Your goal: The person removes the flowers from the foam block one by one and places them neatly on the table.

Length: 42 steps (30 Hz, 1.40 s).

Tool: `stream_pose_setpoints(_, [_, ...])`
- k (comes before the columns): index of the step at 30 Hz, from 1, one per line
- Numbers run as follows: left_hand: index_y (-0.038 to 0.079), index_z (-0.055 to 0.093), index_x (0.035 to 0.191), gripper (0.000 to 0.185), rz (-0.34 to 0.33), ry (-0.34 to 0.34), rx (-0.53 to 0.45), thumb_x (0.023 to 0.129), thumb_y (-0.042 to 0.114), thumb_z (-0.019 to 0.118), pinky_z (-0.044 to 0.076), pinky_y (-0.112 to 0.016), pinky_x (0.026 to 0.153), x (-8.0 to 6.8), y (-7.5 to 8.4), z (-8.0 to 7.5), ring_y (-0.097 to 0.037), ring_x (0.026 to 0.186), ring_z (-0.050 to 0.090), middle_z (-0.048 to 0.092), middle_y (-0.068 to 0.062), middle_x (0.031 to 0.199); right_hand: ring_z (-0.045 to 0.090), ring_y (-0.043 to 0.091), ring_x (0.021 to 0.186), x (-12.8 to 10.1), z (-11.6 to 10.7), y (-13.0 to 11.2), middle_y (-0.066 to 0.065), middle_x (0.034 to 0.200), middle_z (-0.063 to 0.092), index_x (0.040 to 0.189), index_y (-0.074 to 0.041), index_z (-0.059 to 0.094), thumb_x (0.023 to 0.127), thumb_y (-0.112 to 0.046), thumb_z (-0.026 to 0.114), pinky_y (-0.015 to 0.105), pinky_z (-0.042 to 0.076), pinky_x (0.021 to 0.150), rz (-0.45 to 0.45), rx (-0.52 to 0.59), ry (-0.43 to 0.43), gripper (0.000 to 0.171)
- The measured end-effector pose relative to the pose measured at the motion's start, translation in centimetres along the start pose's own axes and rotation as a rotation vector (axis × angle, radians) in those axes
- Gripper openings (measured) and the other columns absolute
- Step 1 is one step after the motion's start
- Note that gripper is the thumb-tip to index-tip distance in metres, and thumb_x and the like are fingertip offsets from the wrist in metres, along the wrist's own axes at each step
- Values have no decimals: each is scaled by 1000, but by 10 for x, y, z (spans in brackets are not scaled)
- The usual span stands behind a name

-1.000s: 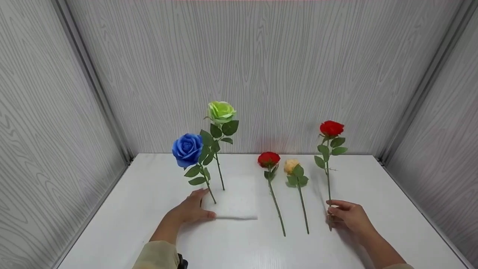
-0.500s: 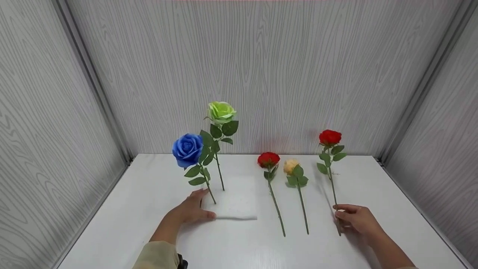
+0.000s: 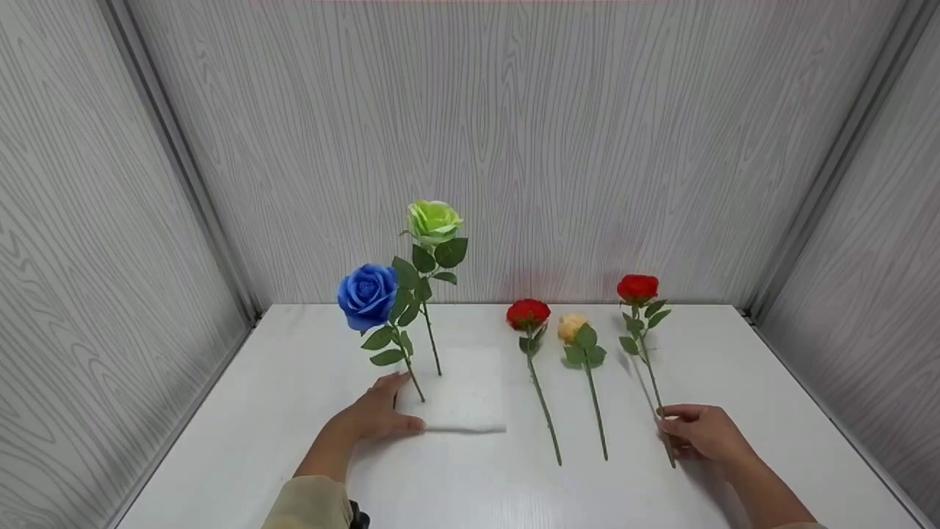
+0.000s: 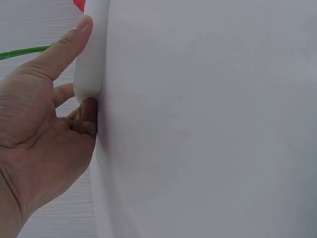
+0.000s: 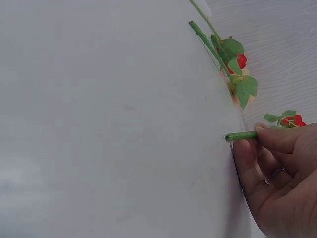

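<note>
At the left end of a white foam-like block (image 3: 464, 400), my left hand (image 3: 374, 411) grips its side, thumb at the front edge and fingers at the back. A blue rose (image 3: 369, 297) and a lime-green rose (image 3: 435, 222) stand in the block, the blue one leaning left. My right hand (image 3: 701, 432) pinches the lower stem of a red rose (image 3: 637, 288), which tilts with its bloom away from me. In the right wrist view the cut end of this stem (image 5: 240, 136) sticks out past the thumb and fingers.
Between the block and my right hand, a second red rose (image 3: 529, 314) and a peach rose (image 3: 573, 328) lie on the white table (image 3: 308, 345), blooms toward the back. Grey wood-grain panels (image 3: 514, 147) enclose the table at the back and both sides.
The held red rose has come down toward the table, its bloom lower than before. My right hand has shifted right and slightly nearer to me. The left hand stays on the block.
</note>
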<state>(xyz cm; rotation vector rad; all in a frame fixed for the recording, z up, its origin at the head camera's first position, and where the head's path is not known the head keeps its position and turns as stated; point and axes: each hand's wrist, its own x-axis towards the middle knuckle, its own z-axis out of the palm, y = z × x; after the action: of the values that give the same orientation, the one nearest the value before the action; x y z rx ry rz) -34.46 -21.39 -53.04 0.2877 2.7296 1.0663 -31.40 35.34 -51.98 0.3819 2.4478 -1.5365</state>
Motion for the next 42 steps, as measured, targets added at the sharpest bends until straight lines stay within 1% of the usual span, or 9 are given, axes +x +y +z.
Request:
stream_pose_setpoints(6, [4, 35, 169, 110, -3, 4, 7, 84, 44, 94, 29, -62, 133, 0, 1, 0, -49, 163, 31, 32, -26, 174, 72, 11, 78, -2, -4, -2, -2, 88, 78, 135, 1, 73, 100, -15, 78, 28, 63, 69, -12, -18, -41, 39])
stream_pose_setpoints(12, [4, 34, 169, 110, -8, -3, 20, 85, 45, 92, 29, -61, 134, 0, 1, 0, -48, 164, 30, 31, -26, 175, 72, 9, 77, -3, -5, -1, -2, 85, 79, 133, 2, 73, 99, -14, 78, 27, 63, 68, -25, -16, -59, 37])
stream_pose_setpoints(18, [2, 35, 168, 110, 7, 2, 17, 85, 45, 93, 30, -62, 133, -1, 2, 1, -49, 163, 31, 32, -27, 174, 72, 10, 75, -3, -4, -2, -2, 84, 79, 132, 2, 74, 99, -13, 78, 27, 62, 67, -16, -41, -41, 36])
stream_pose_setpoints(22, [3, 35, 168, 110, -1, -1, 20, 85, 45, 93, 30, -62, 133, -1, 2, 0, -49, 163, 31, 32, -27, 174, 71, 11, 74, -1, -4, -2, -2, 83, 78, 132, 2, 73, 99, -14, 78, 28, 61, 67, -7, -55, -31, 38])
stream_pose_setpoints(29, [2, 35, 168, 109, 10, -18, -4, 85, 45, 92, 28, -64, 133, -1, 2, -2, -51, 164, 28, 29, -28, 175, 70, 10, 72, 1, -2, 0, -1, 83, 78, 136, 4, 71, 99, -14, 78, 26, 62, 65, 16, 0, -32, 42])
stream_pose_setpoints(36, [2, 35, 168, 110, 19, -11, 1, 85, 46, 92, 28, -63, 134, 1, -3, 0, -49, 164, 28, 30, -27, 175, 68, 10, 71, 0, -1, -2, -2, 80, 75, 135, 4, 71, 98, -13, 77, 26, 61, 64, 12, -26, -18, 42])
stream_pose_setpoints(42, [2, 35, 168, 110, 22, -1, -1, 84, 45, 93, 28, -64, 133, 0, -1, 0, -50, 164, 29, 31, -27, 175, 67, 11, 72, 0, 0, -3, -1, 82, 74, 136, 5, 69, 98, -13, 76, 27, 61, 64, 8, -47, -19, 42])
